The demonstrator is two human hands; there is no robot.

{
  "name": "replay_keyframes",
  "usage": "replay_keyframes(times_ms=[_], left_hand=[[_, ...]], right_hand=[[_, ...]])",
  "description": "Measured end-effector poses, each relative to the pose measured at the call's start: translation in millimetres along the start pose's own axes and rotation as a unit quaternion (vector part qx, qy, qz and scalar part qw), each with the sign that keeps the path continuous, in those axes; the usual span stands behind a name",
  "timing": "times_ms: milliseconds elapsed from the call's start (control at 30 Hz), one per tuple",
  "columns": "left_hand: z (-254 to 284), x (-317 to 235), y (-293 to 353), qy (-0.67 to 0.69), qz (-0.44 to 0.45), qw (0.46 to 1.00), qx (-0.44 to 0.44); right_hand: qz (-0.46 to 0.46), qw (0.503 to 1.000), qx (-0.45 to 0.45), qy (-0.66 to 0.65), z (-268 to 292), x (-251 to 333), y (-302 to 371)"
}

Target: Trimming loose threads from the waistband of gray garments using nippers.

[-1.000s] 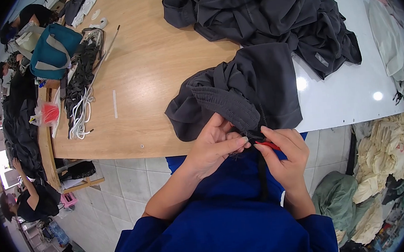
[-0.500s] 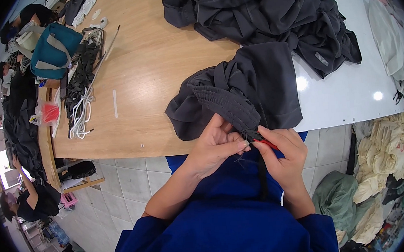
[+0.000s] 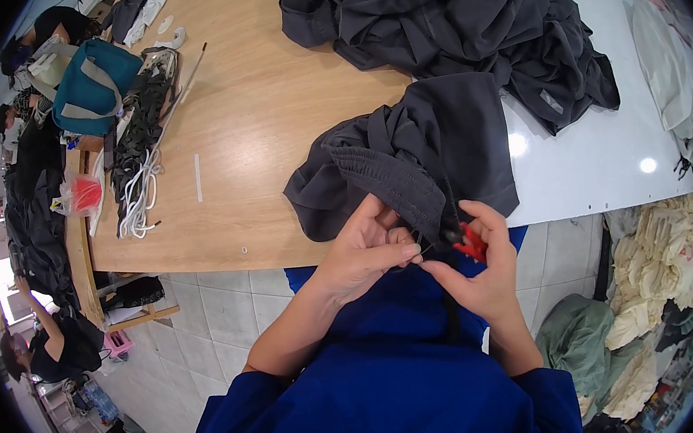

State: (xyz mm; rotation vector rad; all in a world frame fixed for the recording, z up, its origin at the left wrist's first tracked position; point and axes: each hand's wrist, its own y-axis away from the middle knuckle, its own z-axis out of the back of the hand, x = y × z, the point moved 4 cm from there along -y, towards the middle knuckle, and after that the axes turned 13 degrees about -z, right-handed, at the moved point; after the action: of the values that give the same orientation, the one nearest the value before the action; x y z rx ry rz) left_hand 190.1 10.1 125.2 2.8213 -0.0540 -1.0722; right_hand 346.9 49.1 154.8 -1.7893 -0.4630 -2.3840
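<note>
A dark grey garment (image 3: 463, 140) lies bunched at the table's front edge, its gathered elastic waistband (image 3: 393, 183) reaching toward me. My left hand (image 3: 373, 239) pinches the waistband's near end between thumb and fingers, where dark loose threads or cord ends (image 3: 425, 247) stick out. In my right hand (image 3: 483, 266) are small red-handled thread snips (image 3: 471, 243), partly hidden by the fingers and blurred. The right thumb tip reaches close to the left fingertips, at the threads; whether it touches them is unclear.
A heap of dark grey garments (image 3: 436, 11) covers the far right of the table. At left are a teal bag (image 3: 96, 88), white cords (image 3: 140, 193) and dark straps. Cream fabric (image 3: 656, 272) and green fabric (image 3: 575, 337) pile up at right. A co-worker (image 3: 52, 341) is at far left.
My right fingers have opened out and the red snips have turned, with more of them showing. The right thumb has moved left and down. My left hand stays on the waistband.
</note>
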Motion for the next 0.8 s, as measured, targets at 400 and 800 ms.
replay_keyframes(times_ms=[400, 800], left_hand=[[25.1, -23.1, -6.5, -0.454, -0.208, 0.866, -0.013], [0.6, -37.1, -15.9, -0.529, -0.222, 0.8, 0.175]], right_hand=[[-0.031, 0.973, 0.16, -0.161, 1.0, -24.6, -23.5], [-0.212, 0.85, 0.303, -0.374, -4.3, -39.2, -46.1]])
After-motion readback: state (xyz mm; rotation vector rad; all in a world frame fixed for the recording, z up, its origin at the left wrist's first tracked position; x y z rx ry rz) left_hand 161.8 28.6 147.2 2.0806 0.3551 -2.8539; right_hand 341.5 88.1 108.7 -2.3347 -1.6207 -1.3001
